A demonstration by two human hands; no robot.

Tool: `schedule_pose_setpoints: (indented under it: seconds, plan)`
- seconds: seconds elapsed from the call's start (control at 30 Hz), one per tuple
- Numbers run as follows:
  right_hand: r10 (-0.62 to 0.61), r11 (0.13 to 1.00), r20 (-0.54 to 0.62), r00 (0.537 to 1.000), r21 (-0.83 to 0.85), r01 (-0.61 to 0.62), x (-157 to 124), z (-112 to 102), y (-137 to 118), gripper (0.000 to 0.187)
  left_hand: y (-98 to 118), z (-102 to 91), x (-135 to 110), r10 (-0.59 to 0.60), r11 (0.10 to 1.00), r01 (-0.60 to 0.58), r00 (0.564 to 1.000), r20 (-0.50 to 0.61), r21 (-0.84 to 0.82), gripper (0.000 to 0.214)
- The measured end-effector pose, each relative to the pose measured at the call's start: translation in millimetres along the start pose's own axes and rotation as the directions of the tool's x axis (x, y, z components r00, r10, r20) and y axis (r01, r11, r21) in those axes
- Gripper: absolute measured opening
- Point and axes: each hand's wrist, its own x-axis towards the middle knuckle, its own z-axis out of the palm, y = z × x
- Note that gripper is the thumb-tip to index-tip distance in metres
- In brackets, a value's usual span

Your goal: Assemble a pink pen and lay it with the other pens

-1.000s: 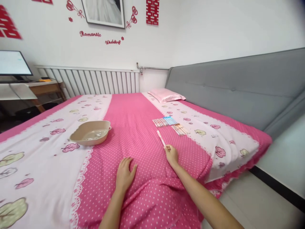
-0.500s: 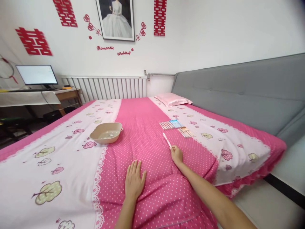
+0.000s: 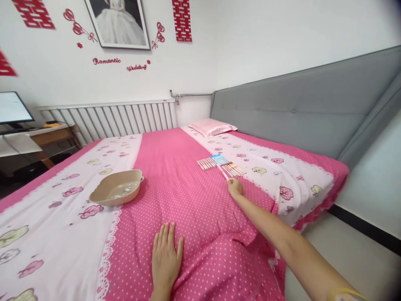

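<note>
My right hand (image 3: 235, 187) is closed around the near end of a slim, pale pink-and-white pen (image 3: 223, 172). The pen's far tip points at a row of similar pens (image 3: 205, 164) laid side by side on the bed, some with blue upper parts. Whether the tip touches them I cannot tell. A second, nearer row of pens (image 3: 236, 169) lies just right of the held one. My left hand (image 3: 166, 251) rests flat on the pink dotted bedspread (image 3: 178, 200), fingers stretched out and holding nothing.
A beige plastic basin (image 3: 117, 196) with small clear items inside sits on the bed at left. A pink pillow (image 3: 213, 127) lies near the grey headboard (image 3: 282, 104). Behind are a radiator (image 3: 109, 121) and a desk (image 3: 53, 136) with a monitor (image 3: 14, 108).
My right hand has carried the pen forward to the laid-out rows. My left hand stays flat on the bedspread. The whole view has turned to the right.
</note>
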Motion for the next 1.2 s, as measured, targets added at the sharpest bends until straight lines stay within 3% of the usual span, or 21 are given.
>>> schedule_pose_setpoints:
  seconds: [0.43, 0.73, 1.2]
  plan:
    - [0.083, 0.991, -0.067, 0.994, -0.1, -0.09, 35, 7, 11, 0.025, -4, 7.8, -1, 0.014, 0.996, -0.012, 1.0, -0.026, 0.093, 0.056]
    - [0.072, 0.985, -0.097, 0.993, -0.148, -0.086, 44, 17, 12, 0.022, -3, 10.0, 0, 0.014, 0.994, -0.009, 0.999, -0.041, 0.107, 0.058]
    - [0.085, 0.991, -0.138, 0.987, -0.09, -0.097, 47, 21, 15, 0.019, -3, 10.4, 1, 0.017, 0.993, -0.011, 0.999, -0.051, 0.117, 0.059]
